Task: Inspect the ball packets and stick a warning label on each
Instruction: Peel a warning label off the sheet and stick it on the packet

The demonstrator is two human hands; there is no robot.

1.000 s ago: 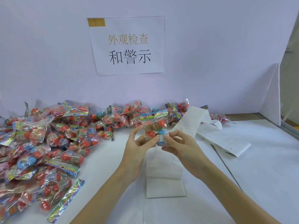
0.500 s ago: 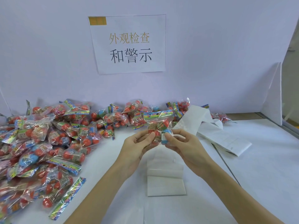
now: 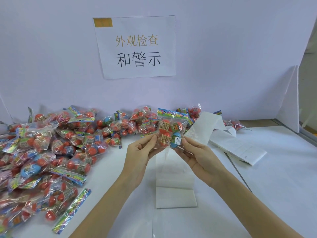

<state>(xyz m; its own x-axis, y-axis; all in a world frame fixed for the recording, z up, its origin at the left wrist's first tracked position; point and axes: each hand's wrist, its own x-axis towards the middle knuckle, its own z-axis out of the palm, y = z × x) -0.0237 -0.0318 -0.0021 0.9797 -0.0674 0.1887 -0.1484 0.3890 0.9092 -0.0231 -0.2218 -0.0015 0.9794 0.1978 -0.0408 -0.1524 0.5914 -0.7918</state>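
Both hands are pinching one ball packet [image 3: 169, 133] and holding it up above the table: the left hand [image 3: 137, 157] is gripping its left edge between thumb and fingertips, and the right hand [image 3: 199, 155] is gripping its lower right corner the same way. The packet is hanging upright with its printed header on top, showing red balls and one blue ball, and a small white label [image 3: 178, 139] is sitting on the clear film over the blue ball. Judging from that, the labelling of this packet looks done and the inspecting is under way; the next move is probably calling for setting it aside and peeling a fresh label from the label strip [image 3: 175, 182] lying on the table just below the hands. A big pile of packets [image 3: 51, 148] is spreading across the left side and along the back wall, so finished ones will need a separate spot. A folded paper sheet [image 3: 240, 148] is lying to the right, and a printed sign [image 3: 137, 47] is hanging on the wall. Nothing is blocking the hands.
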